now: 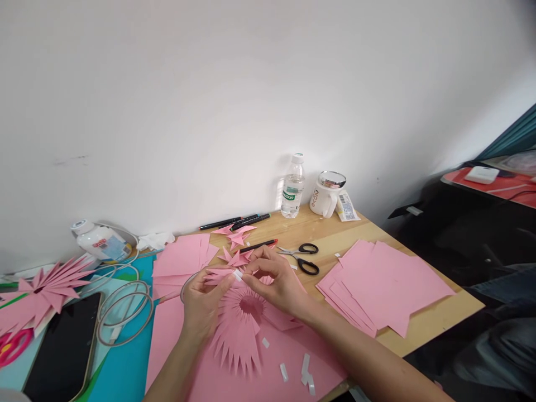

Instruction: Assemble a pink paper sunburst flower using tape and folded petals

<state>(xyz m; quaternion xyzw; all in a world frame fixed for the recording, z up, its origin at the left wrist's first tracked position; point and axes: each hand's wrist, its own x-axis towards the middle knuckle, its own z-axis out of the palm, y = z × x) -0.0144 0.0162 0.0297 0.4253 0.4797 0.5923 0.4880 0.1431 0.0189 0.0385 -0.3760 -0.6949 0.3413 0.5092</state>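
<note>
A pink pleated paper rosette (pixel 238 335) with pointed tips curves around an open centre, low in the middle of the head view. My left hand (pixel 203 301) is closed on its upper left part, thumb on top. At the upper edge sits a small white strip (pixel 238 275), which looks like double-sided tape. My right hand (pixel 274 279) pinches at this strip with thumb and forefinger. Part of the rosette is hidden behind my right hand. Several loose white strips (pixel 305 365) lie on the pink sheet (pixel 268 385) below.
Black-handled scissors (pixel 307 259) and a marker (pixel 257 245) lie beyond my hands. Cut pink sheets (pixel 389 279) are stacked right. A water bottle (pixel 292 190) and a mug (pixel 325 195) stand by the wall. Left are a phone (pixel 65 346), a coiled cable (pixel 125 315) and another rosette (pixel 50 287).
</note>
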